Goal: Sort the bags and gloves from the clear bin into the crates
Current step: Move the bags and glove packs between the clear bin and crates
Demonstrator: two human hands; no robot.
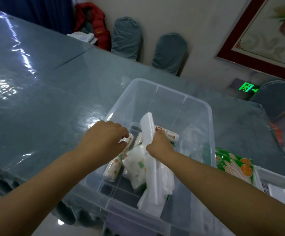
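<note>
Two bare forearms in view, no sleeves or cuffs on either as far as frame edge. Left forearm (41,181) enters from lower-left corner; right forearm (227,183) from lower-right. Both slim, smooth, no visible hair at this res.

Left hand (104,140): bare, no glove, no ring, no watch or band at wrist. Knuckles and back of hand visible; nails short where seen.

Right hand (160,143): bare too, no jewellery or strap at wrist. Mostly back of hand and wrist visible, fingers largely hidden.

No markings, tattoos or plasters seen. Image soft, fine detail can't be read.
</note>
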